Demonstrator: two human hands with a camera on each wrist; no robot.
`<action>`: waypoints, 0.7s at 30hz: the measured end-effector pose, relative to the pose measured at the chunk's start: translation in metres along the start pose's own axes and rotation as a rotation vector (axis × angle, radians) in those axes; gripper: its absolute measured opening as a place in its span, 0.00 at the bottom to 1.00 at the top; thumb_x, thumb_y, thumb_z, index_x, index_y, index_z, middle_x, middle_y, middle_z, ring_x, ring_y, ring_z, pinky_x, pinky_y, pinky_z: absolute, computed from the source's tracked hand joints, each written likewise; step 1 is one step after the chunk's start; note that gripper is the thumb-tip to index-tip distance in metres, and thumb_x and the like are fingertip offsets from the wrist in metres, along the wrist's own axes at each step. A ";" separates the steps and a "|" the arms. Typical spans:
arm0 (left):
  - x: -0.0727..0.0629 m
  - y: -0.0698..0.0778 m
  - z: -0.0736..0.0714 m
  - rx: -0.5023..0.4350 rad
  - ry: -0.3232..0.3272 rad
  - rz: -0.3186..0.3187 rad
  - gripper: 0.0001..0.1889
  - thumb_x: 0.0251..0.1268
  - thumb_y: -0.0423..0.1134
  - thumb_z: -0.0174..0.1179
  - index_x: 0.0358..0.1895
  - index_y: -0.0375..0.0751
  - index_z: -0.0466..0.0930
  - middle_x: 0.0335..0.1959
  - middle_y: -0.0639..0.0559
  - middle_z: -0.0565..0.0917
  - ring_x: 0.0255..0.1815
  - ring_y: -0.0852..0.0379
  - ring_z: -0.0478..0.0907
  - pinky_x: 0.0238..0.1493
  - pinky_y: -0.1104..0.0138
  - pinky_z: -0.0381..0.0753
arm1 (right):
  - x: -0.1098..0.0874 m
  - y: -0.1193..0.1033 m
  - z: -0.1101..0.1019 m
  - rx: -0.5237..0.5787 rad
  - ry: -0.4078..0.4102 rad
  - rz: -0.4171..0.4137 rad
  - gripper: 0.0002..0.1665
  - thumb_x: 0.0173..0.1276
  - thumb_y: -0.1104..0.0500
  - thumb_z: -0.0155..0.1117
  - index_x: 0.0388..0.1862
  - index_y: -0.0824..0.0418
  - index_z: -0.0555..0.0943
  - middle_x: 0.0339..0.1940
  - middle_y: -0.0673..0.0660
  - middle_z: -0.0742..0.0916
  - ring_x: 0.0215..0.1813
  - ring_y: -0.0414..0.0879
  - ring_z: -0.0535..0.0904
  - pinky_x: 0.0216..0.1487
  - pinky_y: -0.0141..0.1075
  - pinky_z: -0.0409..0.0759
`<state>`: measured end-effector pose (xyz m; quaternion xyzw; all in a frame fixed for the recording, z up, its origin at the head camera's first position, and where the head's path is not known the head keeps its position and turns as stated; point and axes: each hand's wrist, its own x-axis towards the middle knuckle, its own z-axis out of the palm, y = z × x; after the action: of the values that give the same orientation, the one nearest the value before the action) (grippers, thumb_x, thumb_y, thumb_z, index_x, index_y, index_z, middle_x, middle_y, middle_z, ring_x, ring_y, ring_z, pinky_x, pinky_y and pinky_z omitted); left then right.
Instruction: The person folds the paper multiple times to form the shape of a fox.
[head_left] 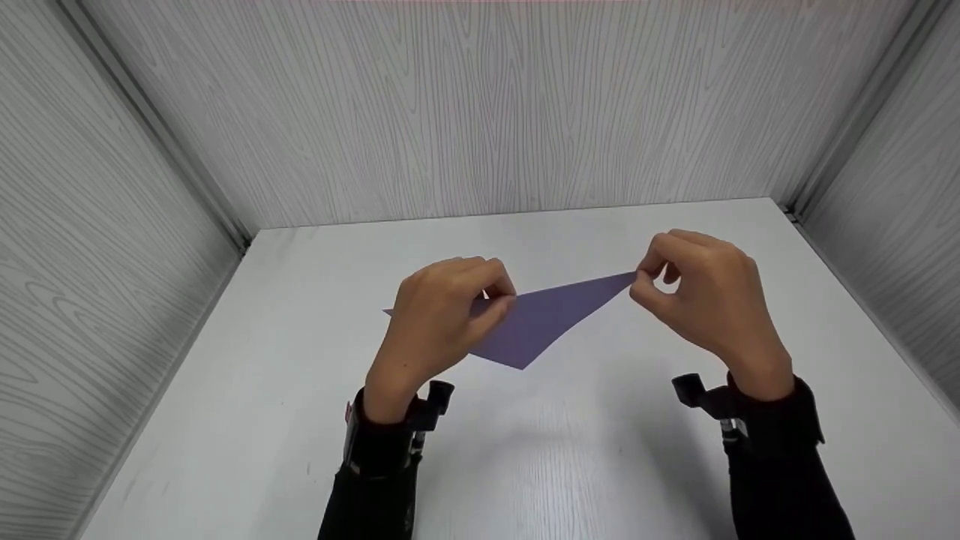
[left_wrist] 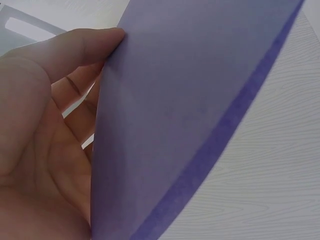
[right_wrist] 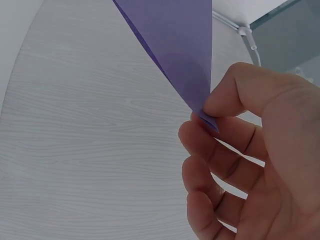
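While L hand [head_left: 446,311] pinches paper [head_left: 541,319] mid-edge, R hand [head_left: 706,296] pinches tip.

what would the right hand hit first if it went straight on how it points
Past the purple paper it pinches, the right hand would probably meet the grey wood-grain back panel; nothing else shows in that line above the white tabletop, though depth is hard to judge.

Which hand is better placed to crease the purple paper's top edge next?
The left hand, probably: it pinches the purple paper partway along its top edge, while the right hand holds a pointed corner, well placed to steady it.
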<state>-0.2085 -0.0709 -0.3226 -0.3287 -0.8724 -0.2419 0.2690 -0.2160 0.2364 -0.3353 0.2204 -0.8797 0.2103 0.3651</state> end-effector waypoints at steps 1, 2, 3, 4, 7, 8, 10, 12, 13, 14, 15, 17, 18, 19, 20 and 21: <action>0.000 0.000 0.000 0.000 0.000 0.000 0.08 0.63 0.35 0.68 0.30 0.56 0.83 0.25 0.66 0.81 0.27 0.67 0.71 0.29 0.69 0.71 | 0.000 0.001 0.000 0.000 -0.001 0.004 0.11 0.53 0.67 0.66 0.22 0.50 0.80 0.23 0.43 0.84 0.29 0.36 0.76 0.28 0.34 0.68; 0.000 -0.001 0.000 0.001 -0.001 0.001 0.08 0.63 0.35 0.67 0.30 0.56 0.83 0.25 0.66 0.81 0.27 0.67 0.71 0.29 0.69 0.71 | 0.000 0.002 -0.001 0.001 -0.001 0.008 0.11 0.53 0.67 0.65 0.22 0.50 0.80 0.23 0.43 0.83 0.28 0.36 0.76 0.27 0.34 0.68; 0.000 -0.001 -0.001 0.004 -0.002 -0.001 0.08 0.63 0.35 0.67 0.31 0.56 0.83 0.26 0.66 0.81 0.27 0.67 0.71 0.29 0.69 0.72 | 0.000 0.003 -0.002 -0.003 -0.001 0.011 0.11 0.53 0.67 0.64 0.22 0.50 0.80 0.23 0.43 0.83 0.28 0.36 0.76 0.27 0.35 0.68; 0.000 -0.002 -0.001 0.005 -0.002 -0.004 0.08 0.63 0.35 0.67 0.31 0.56 0.83 0.26 0.66 0.81 0.27 0.67 0.72 0.29 0.69 0.72 | 0.001 0.005 -0.003 -0.008 0.001 0.018 0.10 0.53 0.67 0.64 0.22 0.51 0.80 0.23 0.43 0.83 0.28 0.37 0.76 0.27 0.35 0.69; -0.001 -0.004 -0.003 0.017 0.009 -0.025 0.08 0.63 0.35 0.68 0.31 0.55 0.83 0.27 0.66 0.82 0.28 0.67 0.72 0.30 0.69 0.72 | 0.000 0.013 -0.008 -0.031 0.019 0.041 0.08 0.54 0.66 0.62 0.23 0.52 0.80 0.22 0.45 0.83 0.27 0.38 0.76 0.26 0.37 0.68; -0.002 -0.005 -0.004 0.022 0.012 -0.034 0.08 0.63 0.35 0.68 0.31 0.55 0.83 0.27 0.66 0.83 0.28 0.67 0.73 0.30 0.69 0.72 | 0.000 0.016 -0.010 -0.035 0.029 0.049 0.08 0.54 0.66 0.62 0.23 0.53 0.81 0.22 0.46 0.83 0.27 0.39 0.76 0.26 0.37 0.68; -0.002 -0.006 -0.004 0.026 0.016 -0.050 0.09 0.63 0.34 0.68 0.30 0.55 0.83 0.27 0.66 0.83 0.28 0.67 0.73 0.30 0.69 0.72 | 0.000 0.018 -0.013 -0.027 0.054 0.069 0.08 0.57 0.67 0.62 0.24 0.54 0.82 0.23 0.46 0.84 0.27 0.40 0.77 0.28 0.35 0.68; -0.002 -0.006 -0.003 0.027 0.011 -0.054 0.09 0.63 0.34 0.68 0.31 0.55 0.83 0.28 0.66 0.83 0.29 0.66 0.74 0.30 0.69 0.73 | 0.001 0.017 -0.015 0.001 0.074 0.065 0.07 0.61 0.66 0.63 0.26 0.56 0.84 0.24 0.48 0.85 0.29 0.41 0.78 0.32 0.32 0.68; -0.001 -0.006 -0.002 0.026 0.005 -0.053 0.09 0.63 0.34 0.68 0.31 0.55 0.83 0.28 0.66 0.83 0.29 0.66 0.73 0.30 0.69 0.72 | 0.002 0.015 -0.014 0.026 0.090 0.054 0.07 0.62 0.66 0.64 0.28 0.56 0.85 0.26 0.48 0.86 0.30 0.42 0.78 0.34 0.31 0.69; -0.001 -0.005 0.000 0.027 -0.001 -0.049 0.08 0.63 0.34 0.68 0.31 0.55 0.83 0.27 0.66 0.83 0.28 0.66 0.73 0.30 0.69 0.72 | 0.003 0.012 -0.013 0.052 0.100 0.034 0.07 0.65 0.65 0.65 0.29 0.57 0.86 0.27 0.49 0.87 0.31 0.42 0.79 0.36 0.30 0.69; 0.000 -0.004 0.001 0.027 -0.006 -0.044 0.08 0.63 0.34 0.68 0.31 0.55 0.83 0.27 0.66 0.83 0.28 0.66 0.73 0.30 0.69 0.72 | 0.004 0.008 -0.012 0.078 0.103 0.008 0.05 0.66 0.65 0.66 0.32 0.57 0.87 0.29 0.50 0.88 0.33 0.43 0.80 0.39 0.29 0.70; 0.001 -0.001 0.004 0.031 -0.012 -0.029 0.08 0.62 0.34 0.67 0.31 0.55 0.83 0.26 0.65 0.82 0.27 0.67 0.72 0.29 0.69 0.71 | 0.006 -0.002 -0.008 0.119 0.089 -0.063 0.03 0.68 0.62 0.69 0.37 0.57 0.89 0.33 0.52 0.89 0.38 0.45 0.81 0.44 0.32 0.73; 0.002 0.000 0.006 0.033 -0.012 -0.020 0.08 0.62 0.34 0.67 0.30 0.55 0.83 0.25 0.65 0.81 0.27 0.67 0.72 0.29 0.69 0.71 | 0.006 -0.008 -0.004 0.137 0.079 -0.097 0.03 0.68 0.61 0.70 0.39 0.57 0.89 0.35 0.51 0.89 0.39 0.45 0.81 0.46 0.34 0.73; 0.002 0.001 0.008 0.035 -0.012 -0.012 0.08 0.62 0.34 0.67 0.30 0.55 0.83 0.25 0.65 0.81 0.26 0.67 0.71 0.28 0.69 0.71 | 0.006 -0.013 -0.001 0.154 0.063 -0.130 0.05 0.68 0.60 0.72 0.41 0.56 0.90 0.37 0.51 0.90 0.41 0.46 0.81 0.47 0.37 0.73; 0.002 0.002 0.009 0.037 -0.010 -0.001 0.08 0.62 0.34 0.66 0.30 0.54 0.83 0.25 0.65 0.81 0.26 0.67 0.71 0.28 0.69 0.71 | 0.006 -0.019 0.003 0.160 0.036 -0.159 0.07 0.68 0.59 0.72 0.43 0.55 0.90 0.39 0.51 0.90 0.42 0.47 0.82 0.48 0.39 0.73; 0.003 0.003 0.011 0.033 -0.007 0.010 0.08 0.62 0.33 0.66 0.30 0.54 0.83 0.24 0.64 0.81 0.25 0.66 0.71 0.28 0.69 0.71 | 0.006 -0.024 0.007 0.165 0.010 -0.184 0.08 0.67 0.58 0.73 0.45 0.55 0.90 0.40 0.50 0.90 0.43 0.48 0.82 0.48 0.41 0.74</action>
<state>-0.2111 -0.0608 -0.3284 -0.3296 -0.8756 -0.2248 0.2724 -0.2106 0.2114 -0.3303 0.3283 -0.8337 0.2486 0.3680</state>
